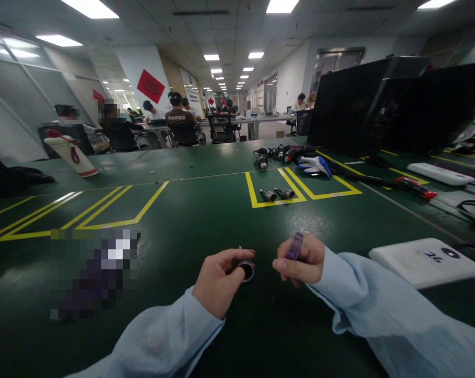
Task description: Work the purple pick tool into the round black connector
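My left hand (224, 281) is closed around a hollow metal socket-like part (247, 270), its round open end turned towards me and a thin pin showing above the fingers. To its right, my right hand (300, 260) is raised with the fingers pinched together. Across those fingers lies a small purple translucent piece (295, 245); its exact kind is unclear. A gap separates the two hands. Below them, a tiny ring (272, 299) rests on the green table (206, 226). Two similar metal parts (268, 196) with narrow stems lie inside a yellow-taped box.
A blue and white glove (315, 166) lies beside dark tools (279, 153) at the back. At right are a white box marked 26 (426, 261), a red-tipped tool (416, 188) and black monitors (355, 105). A pixelated dark object (97, 273) lies left. People sit farther off.
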Motion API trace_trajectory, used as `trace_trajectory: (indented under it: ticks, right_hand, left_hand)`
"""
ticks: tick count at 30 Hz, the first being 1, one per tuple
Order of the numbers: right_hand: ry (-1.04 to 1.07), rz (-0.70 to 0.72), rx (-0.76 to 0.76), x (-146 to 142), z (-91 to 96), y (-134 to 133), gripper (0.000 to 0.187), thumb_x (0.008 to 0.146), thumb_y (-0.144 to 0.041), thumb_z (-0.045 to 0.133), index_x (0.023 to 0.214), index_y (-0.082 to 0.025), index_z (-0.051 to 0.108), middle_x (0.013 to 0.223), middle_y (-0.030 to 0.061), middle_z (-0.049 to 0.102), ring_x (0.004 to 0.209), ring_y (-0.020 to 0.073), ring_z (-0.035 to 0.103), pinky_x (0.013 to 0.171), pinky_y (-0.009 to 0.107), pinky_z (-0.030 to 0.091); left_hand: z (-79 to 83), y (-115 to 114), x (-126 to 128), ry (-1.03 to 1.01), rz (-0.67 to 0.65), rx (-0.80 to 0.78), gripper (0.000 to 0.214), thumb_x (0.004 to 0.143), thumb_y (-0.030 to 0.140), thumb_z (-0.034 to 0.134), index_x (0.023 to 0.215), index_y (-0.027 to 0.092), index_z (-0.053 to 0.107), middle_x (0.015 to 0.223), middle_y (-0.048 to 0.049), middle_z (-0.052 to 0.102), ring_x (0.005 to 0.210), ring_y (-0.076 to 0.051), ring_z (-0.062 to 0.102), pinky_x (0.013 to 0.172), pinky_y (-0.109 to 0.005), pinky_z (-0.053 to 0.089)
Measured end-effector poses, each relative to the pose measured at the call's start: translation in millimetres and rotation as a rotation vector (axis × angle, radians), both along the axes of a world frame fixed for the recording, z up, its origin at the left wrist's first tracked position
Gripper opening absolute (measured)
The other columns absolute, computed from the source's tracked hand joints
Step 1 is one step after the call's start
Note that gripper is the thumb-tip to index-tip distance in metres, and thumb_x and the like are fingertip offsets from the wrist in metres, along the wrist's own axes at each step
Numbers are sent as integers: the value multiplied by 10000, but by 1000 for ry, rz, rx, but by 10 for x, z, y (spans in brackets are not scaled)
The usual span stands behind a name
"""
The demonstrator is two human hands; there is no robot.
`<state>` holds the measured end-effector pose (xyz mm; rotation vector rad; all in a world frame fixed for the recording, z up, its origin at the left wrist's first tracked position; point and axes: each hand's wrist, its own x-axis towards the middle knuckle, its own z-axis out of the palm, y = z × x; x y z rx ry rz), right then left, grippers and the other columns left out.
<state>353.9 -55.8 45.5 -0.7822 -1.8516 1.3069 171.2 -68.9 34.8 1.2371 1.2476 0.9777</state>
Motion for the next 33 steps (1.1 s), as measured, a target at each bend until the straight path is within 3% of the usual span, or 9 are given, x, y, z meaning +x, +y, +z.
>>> trace_trajectory:
  ticks: [10,17,27,33]
  right_hand:
    - [-233,54,187,-34,-52,21,242,703,-279,588,528,-116,548,394,-44,448,331,37,394,334,142,277]
    - [-192,37,187,-30,-59,34,268,735,-282,552,524,-119,536,389,-47,441,330,34,387,338,145,278]
    - [-123,52,238,-60,-113,45,237,729,-271,553,552,-113,556,410,-44,448,359,38,402,353,141,304]
    - [-85,49,157,-19,-65,66,281,749,-291,540,526,-121,531,408,-49,434,358,34,397,343,135,297]
  left_hand:
    - [63,-10,5,6,-49,-33,296,594,86,545,873,123,637,892,-76,666,841,-200,612,793,-340,472]
    - [44,-33,18,-34,-42,-44,283,580,73,568,845,135,645,876,-63,672,835,-194,612,788,-326,471]
    - [-164,-174,163,-203,-170,2,303,628,55,554,909,146,621,1065,-84,595,953,-213,564,857,-337,433]
    - [-152,-221,228,-181,-150,-3,265,604,41,552,837,125,647,1086,-104,570,948,-224,558,875,-346,415]
